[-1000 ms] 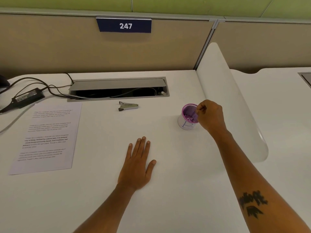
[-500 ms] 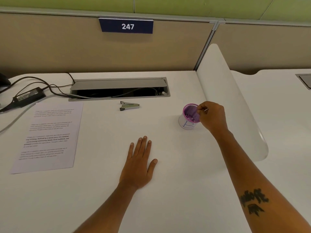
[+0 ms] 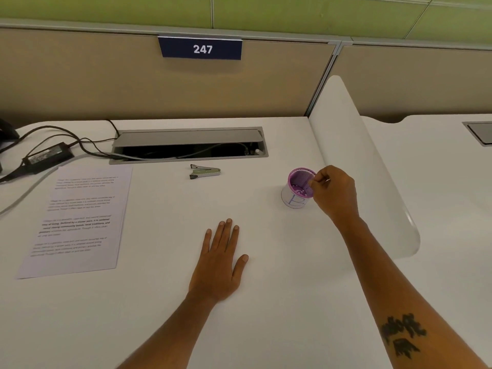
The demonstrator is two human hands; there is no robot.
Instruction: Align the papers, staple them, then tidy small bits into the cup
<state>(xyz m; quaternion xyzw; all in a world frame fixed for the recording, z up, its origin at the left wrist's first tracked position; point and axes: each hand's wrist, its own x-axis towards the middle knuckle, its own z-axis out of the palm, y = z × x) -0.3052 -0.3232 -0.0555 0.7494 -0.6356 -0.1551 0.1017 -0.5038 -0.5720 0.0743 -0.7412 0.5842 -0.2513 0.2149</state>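
Observation:
A small purple mesh cup (image 3: 296,199) with a white label stands on the white desk (image 3: 279,288), and several tiny pale bits lie in its bottom. My right hand (image 3: 334,191) hovers at the cup's right rim, fingers pinched together around a small shiny bit. My left hand (image 3: 219,262) lies flat on the desk, palm down, fingers apart, holding nothing. The printed papers (image 3: 74,222) lie in a stack at the left. A small silver stapler (image 3: 205,171) rests behind the middle of the desk, apart from both hands.
An open cable tray (image 3: 186,149) runs along the back of the desk. A black power adapter (image 3: 48,155) and cables sit at the back left. A white curved divider (image 3: 372,182) rises just right of the cup. A tan partition wall closes the back.
My right hand has drawn slightly back from above the cup's opening to its right rim. The left hand, papers and stapler have not moved.

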